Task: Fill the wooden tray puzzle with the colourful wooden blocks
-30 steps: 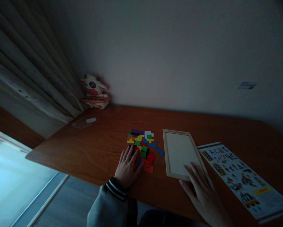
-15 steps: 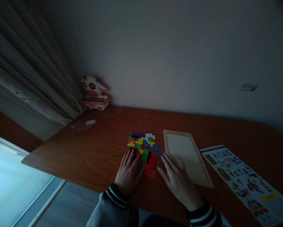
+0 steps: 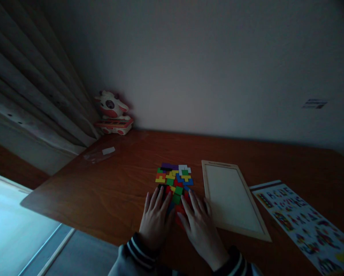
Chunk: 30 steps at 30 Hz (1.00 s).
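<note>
A cluster of flat coloured puzzle pieces (image 3: 170, 181) lies on the brown table, in red, green, yellow, blue, purple, white and black. My left hand (image 3: 155, 218) rests palm down at the near left of the cluster, its fingers stretched out over black and red pieces. On the near right side, my right hand (image 3: 200, 226) lies flat with fingers spread, covering part of the red pieces. Green pieces (image 3: 177, 194) show between the two hands. What lies under both palms is hidden. Right of the hands is a shallow wooden tray (image 3: 237, 232) with a pale base.
A printed pattern sheet (image 3: 301, 218) lies at the right of the table (image 3: 126, 184). At the back left corner stands a cow-shaped toy (image 3: 113, 113), with a clear plastic bag (image 3: 95, 156) nearer. A curtain (image 3: 31, 76) hangs at the left, and a wall runs behind.
My right hand has moved left, off the tray's edge and onto the pieces. A blue piece near it now sits closer to the cluster. The view has shifted slightly.
</note>
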Each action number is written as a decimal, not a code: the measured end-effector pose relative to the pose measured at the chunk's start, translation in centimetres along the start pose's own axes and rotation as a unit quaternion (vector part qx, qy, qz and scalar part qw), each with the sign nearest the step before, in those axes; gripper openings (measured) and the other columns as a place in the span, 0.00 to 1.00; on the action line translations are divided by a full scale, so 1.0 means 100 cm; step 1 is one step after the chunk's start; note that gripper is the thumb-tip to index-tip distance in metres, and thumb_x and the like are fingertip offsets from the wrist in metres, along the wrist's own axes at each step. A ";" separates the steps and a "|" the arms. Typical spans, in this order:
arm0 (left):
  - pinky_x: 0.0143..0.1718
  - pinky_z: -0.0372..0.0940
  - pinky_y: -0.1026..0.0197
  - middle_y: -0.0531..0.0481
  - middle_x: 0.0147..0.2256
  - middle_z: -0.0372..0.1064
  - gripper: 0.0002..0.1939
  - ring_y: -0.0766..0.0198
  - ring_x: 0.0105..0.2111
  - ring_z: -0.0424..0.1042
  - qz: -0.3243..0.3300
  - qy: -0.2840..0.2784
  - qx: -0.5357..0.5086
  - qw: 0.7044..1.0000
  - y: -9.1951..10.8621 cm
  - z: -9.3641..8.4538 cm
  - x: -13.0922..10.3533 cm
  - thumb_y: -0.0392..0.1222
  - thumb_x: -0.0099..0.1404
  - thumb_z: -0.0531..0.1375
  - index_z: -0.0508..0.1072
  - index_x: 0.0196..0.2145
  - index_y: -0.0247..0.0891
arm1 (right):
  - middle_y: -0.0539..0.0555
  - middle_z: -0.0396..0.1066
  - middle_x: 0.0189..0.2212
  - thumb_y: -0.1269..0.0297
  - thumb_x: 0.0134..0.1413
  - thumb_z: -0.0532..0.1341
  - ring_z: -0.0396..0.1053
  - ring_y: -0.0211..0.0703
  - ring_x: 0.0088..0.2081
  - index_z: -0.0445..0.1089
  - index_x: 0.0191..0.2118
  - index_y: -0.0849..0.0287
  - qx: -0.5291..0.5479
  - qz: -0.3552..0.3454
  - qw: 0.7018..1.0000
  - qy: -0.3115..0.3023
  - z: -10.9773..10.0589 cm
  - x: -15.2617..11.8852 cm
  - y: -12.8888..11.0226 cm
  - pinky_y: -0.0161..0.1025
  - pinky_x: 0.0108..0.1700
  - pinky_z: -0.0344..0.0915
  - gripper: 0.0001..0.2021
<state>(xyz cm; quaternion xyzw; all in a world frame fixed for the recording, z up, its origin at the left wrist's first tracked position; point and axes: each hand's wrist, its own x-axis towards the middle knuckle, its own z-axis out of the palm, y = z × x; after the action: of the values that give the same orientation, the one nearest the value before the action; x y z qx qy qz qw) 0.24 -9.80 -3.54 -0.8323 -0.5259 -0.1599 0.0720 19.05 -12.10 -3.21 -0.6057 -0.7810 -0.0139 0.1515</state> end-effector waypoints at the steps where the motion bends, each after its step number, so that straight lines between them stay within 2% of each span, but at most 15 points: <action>1: 0.63 0.52 0.37 0.42 0.67 0.51 0.26 0.46 0.66 0.51 0.000 -0.002 0.006 1.000 -0.001 0.000 0.000 0.48 0.72 0.52 0.58 0.66 0.45 | 0.64 0.52 0.67 0.47 0.67 0.47 0.57 0.61 0.64 0.59 0.66 0.54 0.001 0.007 1.000 0.002 0.003 0.001 -0.002 0.62 0.61 0.54 0.28; 5: 0.63 0.50 0.34 0.41 0.68 0.49 0.28 0.44 0.66 0.50 0.016 -0.009 0.003 1.000 -0.005 -0.001 -0.001 0.49 0.72 0.52 0.56 0.67 0.46 | 0.64 0.50 0.68 0.46 0.66 0.49 0.55 0.62 0.65 0.53 0.68 0.50 0.017 0.011 1.000 0.021 0.007 0.004 -0.005 0.65 0.60 0.54 0.29; 8: 0.63 0.51 0.34 0.41 0.68 0.48 0.28 0.44 0.67 0.49 0.014 0.000 -0.016 1.000 -0.006 -0.003 -0.001 0.47 0.71 0.52 0.57 0.66 0.44 | 0.63 0.50 0.68 0.51 0.66 0.52 0.55 0.59 0.65 0.52 0.68 0.54 0.045 -0.007 0.997 0.059 0.005 0.002 -0.002 0.60 0.61 0.56 0.29; 11: 0.64 0.53 0.38 0.45 0.67 0.51 0.25 0.47 0.66 0.52 0.024 0.006 -0.047 0.999 -0.005 -0.005 -0.001 0.44 0.71 0.52 0.60 0.65 0.44 | 0.63 0.61 0.63 0.57 0.67 0.53 0.61 0.56 0.61 0.62 0.62 0.59 0.063 0.005 0.992 0.105 0.004 -0.006 0.005 0.55 0.61 0.59 0.23; 14: 0.63 0.56 0.41 0.48 0.65 0.57 0.23 0.50 0.64 0.58 0.062 -0.014 -0.076 0.995 -0.004 -0.007 -0.001 0.44 0.72 0.51 0.63 0.63 0.46 | 0.58 0.69 0.57 0.59 0.67 0.52 0.66 0.54 0.57 0.68 0.57 0.57 0.065 -0.002 0.992 0.105 0.005 -0.013 0.009 0.55 0.59 0.61 0.18; 17: 0.62 0.57 0.39 0.48 0.65 0.57 0.23 0.50 0.63 0.58 0.074 -0.026 -0.076 0.994 -0.005 -0.008 0.000 0.48 0.73 0.51 0.61 0.64 0.47 | 0.57 0.66 0.60 0.58 0.67 0.53 0.65 0.55 0.58 0.64 0.61 0.55 0.061 -0.029 0.993 0.097 0.004 -0.014 0.006 0.56 0.58 0.61 0.20; 20: 0.62 0.56 0.37 0.48 0.66 0.53 0.26 0.48 0.64 0.56 0.073 -0.024 -0.067 0.995 -0.006 -0.010 0.001 0.50 0.72 0.52 0.59 0.65 0.48 | 0.59 0.64 0.62 0.58 0.66 0.53 0.65 0.55 0.58 0.62 0.62 0.56 0.065 -0.027 0.991 0.117 0.000 -0.017 0.010 0.55 0.58 0.62 0.21; 26: 0.63 0.53 0.36 0.48 0.67 0.50 0.25 0.48 0.66 0.53 0.059 -0.012 -0.044 0.997 -0.008 -0.004 0.002 0.49 0.72 0.53 0.58 0.65 0.50 | 0.60 0.70 0.56 0.59 0.65 0.55 0.68 0.53 0.55 0.67 0.55 0.57 0.075 0.007 0.980 0.184 -0.007 -0.053 0.055 0.54 0.56 0.65 0.16; 30: 0.63 0.51 0.35 0.47 0.67 0.52 0.26 0.49 0.66 0.52 0.054 -0.003 -0.044 0.998 -0.009 -0.001 0.002 0.48 0.72 0.53 0.58 0.65 0.50 | 0.60 0.69 0.57 0.55 0.65 0.56 0.67 0.56 0.57 0.68 0.56 0.56 0.051 0.023 0.984 0.170 -0.013 -0.074 0.076 0.56 0.56 0.65 0.18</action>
<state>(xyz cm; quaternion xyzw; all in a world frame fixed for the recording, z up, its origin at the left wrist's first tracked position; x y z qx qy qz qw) -0.53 -9.23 -3.43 -0.8622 -0.4730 -0.1766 0.0421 28.21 -17.31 -5.11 -0.6036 -0.7295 -0.0732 0.3134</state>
